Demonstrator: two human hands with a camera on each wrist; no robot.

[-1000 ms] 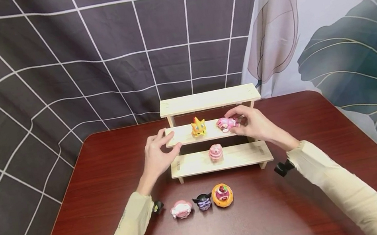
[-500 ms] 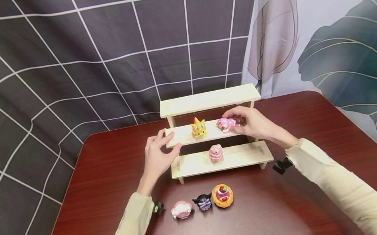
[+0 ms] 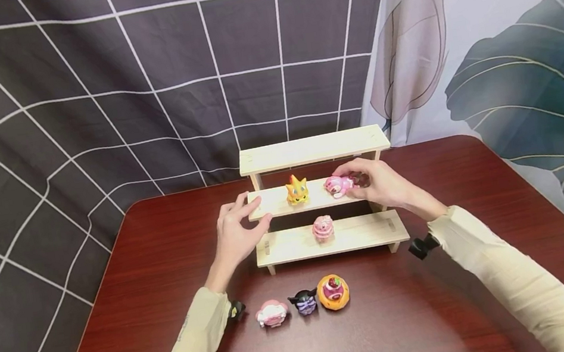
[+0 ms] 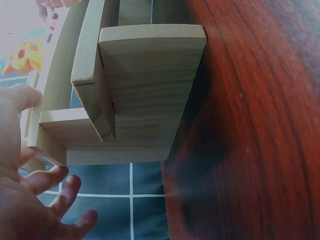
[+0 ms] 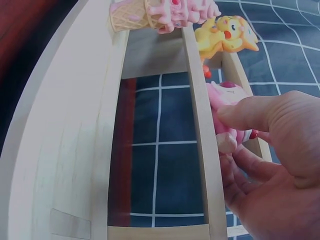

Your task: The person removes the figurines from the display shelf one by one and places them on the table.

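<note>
A three-tier wooden stand (image 3: 331, 238) is on the table. On its middle tier, my right hand (image 3: 389, 186) pinches a pink figure (image 3: 337, 186) between thumb and fingers; the right wrist view shows the thumb on the pink figure (image 5: 232, 117). Left of it on that tier sits a yellow figure (image 3: 297, 190). My left hand (image 3: 235, 230) touches the left end of the middle tier, thumb in front and fingers spread; the left wrist view shows those fingers around the board's end. A pink ice-cream figure (image 3: 323, 228) stands on the bottom tier.
In front of the stand, a pink-and-white figure (image 3: 272, 314), a black-and-purple figure (image 3: 305, 302) and an orange round figure (image 3: 333, 292) lie in a row on the table (image 3: 166, 276). A dark gridded curtain (image 3: 169, 65) hangs behind.
</note>
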